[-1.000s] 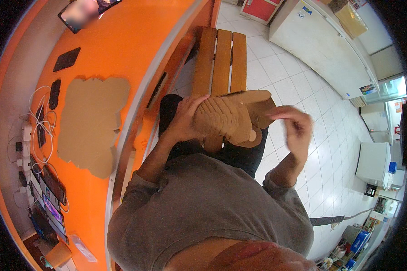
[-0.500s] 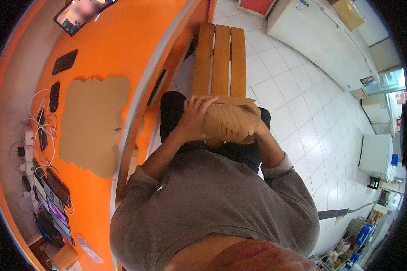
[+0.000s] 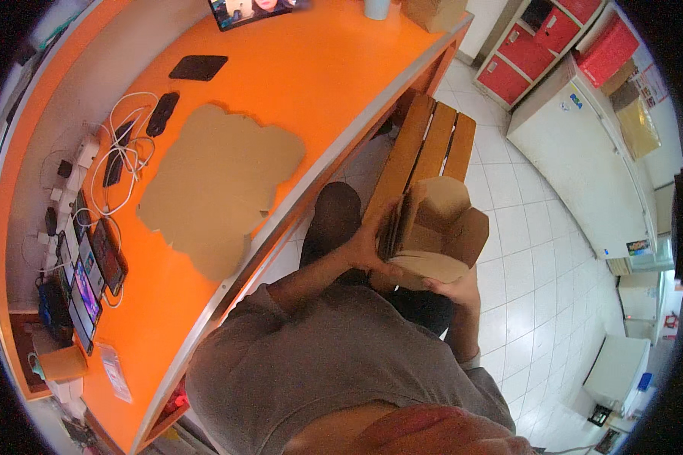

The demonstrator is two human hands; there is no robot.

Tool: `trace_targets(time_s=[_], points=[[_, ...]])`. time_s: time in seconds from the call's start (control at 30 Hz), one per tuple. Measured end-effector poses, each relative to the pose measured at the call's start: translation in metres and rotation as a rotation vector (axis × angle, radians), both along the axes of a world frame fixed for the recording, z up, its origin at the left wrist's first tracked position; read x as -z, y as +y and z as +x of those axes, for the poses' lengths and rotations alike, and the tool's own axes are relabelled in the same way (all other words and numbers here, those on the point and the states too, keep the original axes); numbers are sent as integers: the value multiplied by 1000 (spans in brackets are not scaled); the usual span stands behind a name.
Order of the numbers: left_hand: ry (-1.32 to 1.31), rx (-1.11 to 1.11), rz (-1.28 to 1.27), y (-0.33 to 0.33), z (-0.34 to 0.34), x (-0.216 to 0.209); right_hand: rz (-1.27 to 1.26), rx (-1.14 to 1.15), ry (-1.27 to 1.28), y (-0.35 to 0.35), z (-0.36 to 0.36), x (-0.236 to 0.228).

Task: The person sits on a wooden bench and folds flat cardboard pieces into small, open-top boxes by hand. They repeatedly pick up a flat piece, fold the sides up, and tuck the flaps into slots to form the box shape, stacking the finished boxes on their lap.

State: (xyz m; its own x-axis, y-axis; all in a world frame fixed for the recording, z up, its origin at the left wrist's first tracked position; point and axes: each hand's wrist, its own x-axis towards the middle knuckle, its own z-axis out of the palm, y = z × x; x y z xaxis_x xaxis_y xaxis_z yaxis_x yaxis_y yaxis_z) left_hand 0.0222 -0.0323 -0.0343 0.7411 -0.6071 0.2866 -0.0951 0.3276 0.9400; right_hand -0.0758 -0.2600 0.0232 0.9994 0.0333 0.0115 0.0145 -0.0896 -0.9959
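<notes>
In the head view, a seated person, elbows bent, steadies one open cardboard box (image 3: 432, 267) above the lap, the left hand (image 3: 368, 244) clamped on its left side, the right hand (image 3: 457, 292) gripping the near right corner. The left forearm lies near the pale edge (image 3: 224, 288) of an orange counter (image 3: 334, 91), where at least one flat cardboard sheet (image 3: 216, 178) rests. Beyond stands one three-slat bench (image 3: 435, 144); tiled floor (image 3: 535, 258) opens to the right.
</notes>
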Motion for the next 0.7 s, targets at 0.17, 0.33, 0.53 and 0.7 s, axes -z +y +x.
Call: trace_targets(time_s=[0.17, 0.33, 0.53, 0.7], points=[[-207, -185, 77, 23, 0, -11, -174, -154, 63, 12, 17, -35], [-187, -297, 51, 32, 0, -58, 53, -189, -151, 0, 66, -31], [-175, -291, 31, 35, -11, -53, -67, 363, -654, 25, 209, -123], [-146, -165, 78, 36, -30, -50, -379, 185, -883, 37, 331, -151]])
